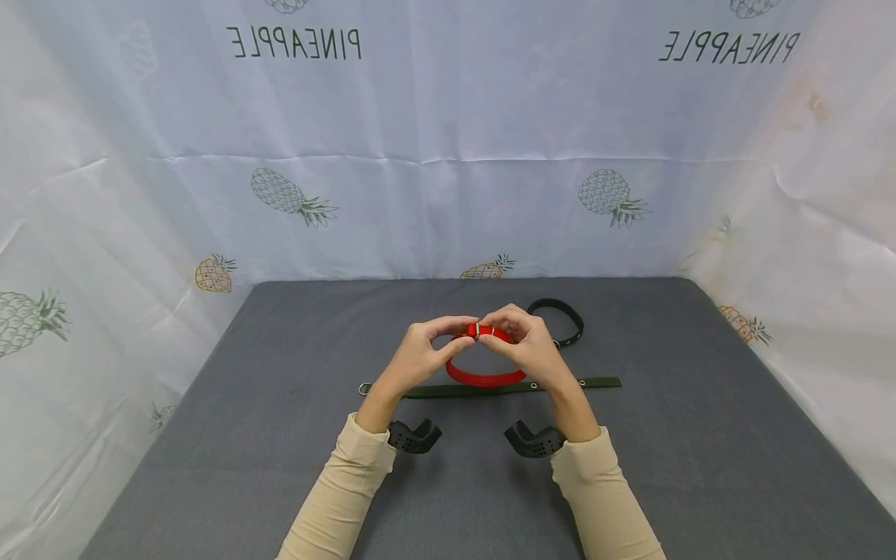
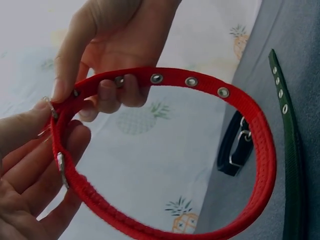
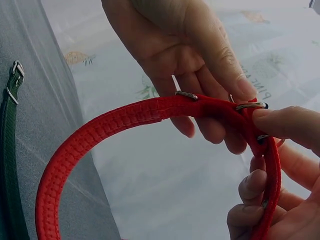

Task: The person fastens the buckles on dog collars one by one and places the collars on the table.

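Held up over the table, a red collar (image 1: 485, 380) forms a loop between both hands. My left hand (image 1: 423, 350) pinches it beside the metal buckle (image 3: 251, 105), thumb and fingers on opposite sides of the strap. My right hand (image 1: 528, 342) grips the eyeleted part, its thumb at the buckle and its fingers curled under the strap. Several metal eyelets (image 2: 191, 81) show along that part in the left wrist view. The strap overlaps itself at the buckle, but fingers partly hide whether the pin sits in a hole.
A green collar (image 1: 455, 391) lies stretched out across the grey table (image 1: 280, 435) below the hands. Behind the right hand rests a black collar (image 1: 578, 323), curled in a loop. A pineapple-print cloth (image 1: 420, 218) hangs around the back and sides. Black devices (image 1: 533, 440) sit at both wrists.
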{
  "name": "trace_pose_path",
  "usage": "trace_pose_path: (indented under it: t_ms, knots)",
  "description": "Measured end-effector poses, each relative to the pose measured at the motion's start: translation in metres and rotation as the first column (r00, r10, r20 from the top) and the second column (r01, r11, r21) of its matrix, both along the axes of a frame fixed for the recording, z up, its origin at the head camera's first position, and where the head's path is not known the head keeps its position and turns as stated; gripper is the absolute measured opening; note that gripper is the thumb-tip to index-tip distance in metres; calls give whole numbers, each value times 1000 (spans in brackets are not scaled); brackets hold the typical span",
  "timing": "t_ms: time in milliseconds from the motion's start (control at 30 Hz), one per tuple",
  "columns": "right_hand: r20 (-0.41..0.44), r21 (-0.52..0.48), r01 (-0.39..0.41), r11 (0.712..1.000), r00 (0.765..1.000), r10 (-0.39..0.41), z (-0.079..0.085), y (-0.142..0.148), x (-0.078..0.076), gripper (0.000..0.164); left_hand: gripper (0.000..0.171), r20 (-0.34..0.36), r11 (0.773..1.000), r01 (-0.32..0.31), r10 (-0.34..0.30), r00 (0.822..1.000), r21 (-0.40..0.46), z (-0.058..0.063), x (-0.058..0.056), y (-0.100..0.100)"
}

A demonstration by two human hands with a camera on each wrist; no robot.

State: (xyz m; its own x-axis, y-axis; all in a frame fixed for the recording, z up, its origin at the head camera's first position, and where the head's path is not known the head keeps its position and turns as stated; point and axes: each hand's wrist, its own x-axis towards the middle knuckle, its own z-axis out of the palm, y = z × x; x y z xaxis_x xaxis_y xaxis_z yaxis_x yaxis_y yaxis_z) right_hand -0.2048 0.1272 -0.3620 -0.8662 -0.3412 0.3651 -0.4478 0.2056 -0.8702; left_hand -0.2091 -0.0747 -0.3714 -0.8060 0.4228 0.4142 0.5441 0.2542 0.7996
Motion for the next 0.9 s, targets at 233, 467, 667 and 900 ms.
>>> trace_pose_path:
  t_ms: [233, 467, 667, 900]
  knots:
    - [20, -15, 24, 1000, 1000, -24, 1, 0, 0, 22, 26, 0, 999, -11, 11, 1000, 52, -1, -1, 3]
    - [20, -9, 26, 1000, 999, -26, -1, -2, -1, 30, 23, -33, 997, -20, 22, 999, 76, -4, -2, 6]
    - [4, -4, 35, 999, 999, -35, -1, -2, -1, 30, 22, -70, 994, -32, 39, 997, 105, -4, -1, 7]
    - [4, -3, 39, 999, 999, -39, -1, -3, -1, 28, 19, -163, 990, -52, 74, 984, 130, -4, -2, 6]
